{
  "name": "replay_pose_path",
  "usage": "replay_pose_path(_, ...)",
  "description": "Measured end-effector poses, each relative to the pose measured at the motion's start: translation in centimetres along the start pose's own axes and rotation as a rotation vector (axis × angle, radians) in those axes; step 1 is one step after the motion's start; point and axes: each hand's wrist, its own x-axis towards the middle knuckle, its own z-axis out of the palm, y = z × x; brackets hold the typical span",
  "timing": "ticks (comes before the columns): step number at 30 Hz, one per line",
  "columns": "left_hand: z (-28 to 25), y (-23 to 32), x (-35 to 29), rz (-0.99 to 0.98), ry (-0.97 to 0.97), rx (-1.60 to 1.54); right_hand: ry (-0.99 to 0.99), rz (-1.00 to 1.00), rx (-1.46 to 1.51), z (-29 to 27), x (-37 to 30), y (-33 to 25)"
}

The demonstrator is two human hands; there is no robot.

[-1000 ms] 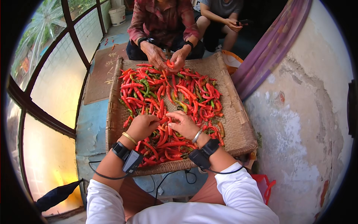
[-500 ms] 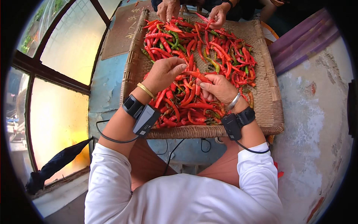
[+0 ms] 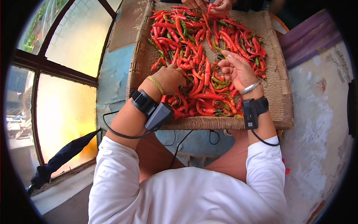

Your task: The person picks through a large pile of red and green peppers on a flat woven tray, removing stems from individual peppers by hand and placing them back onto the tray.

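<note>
Taking the tray's middle as the clock's hub, a patchy, peeling whitewashed wall (image 3: 313, 119) rises at my 4 o'clock; a dark-framed window with frosted panes (image 3: 67, 115) fills 9 o'clock; the tray itself, a rectangular woven-straw tray (image 3: 279, 93) with a thick bound rim, lies in front of me; on it spreads the heap of slender red chillies (image 3: 212, 98), with some green ones mixed in; a purple cloth curtain (image 3: 313, 39) slants between 2 and 3 o'clock; a folded dark fabric umbrella (image 3: 67, 154) leans at 8 o'clock.

My left hand (image 3: 173, 79) is down on the heap between 8 and 9 o'clock, back upward, fingers bent in among the chillies; its fingertips are hidden, so I cannot tell whether it grips one; my right hand (image 3: 239, 72) is over the heap between 3 and 4 o'clock, half-open, fingers loosely curled, no chilli visible in its palm; a co-worker's hands (image 3: 223, 6) are at the heap's far edge at 12 o'clock.

Black box-shaped devices (image 3: 159, 116) are strapped to both my forearms; a gold-coloured bracelet (image 3: 155, 84) circles my left wrist, a silver-coloured bracelet (image 3: 249, 88) my right; smallest, a curled green chilli (image 3: 184, 27) lies at 11 o'clock.
</note>
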Motion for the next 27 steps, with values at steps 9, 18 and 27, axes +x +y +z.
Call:
replay_pose_path(9,-1.1,-0.4,0.9,0.072,0.031,-0.326,-0.015,0.079,-0.452,2.2,-0.6,1.3)
replay_pose_path(18,-2.5,0.9,1.1,0.101,0.297,-0.705,-0.214,-0.132,-0.601,4.1,-1.7,1.9)
replay_pose_path(27,-2.1,1.5,1.7,0.036,0.276,-1.091,-0.081,-0.090,-0.513,4.5,-2.2,0.6)
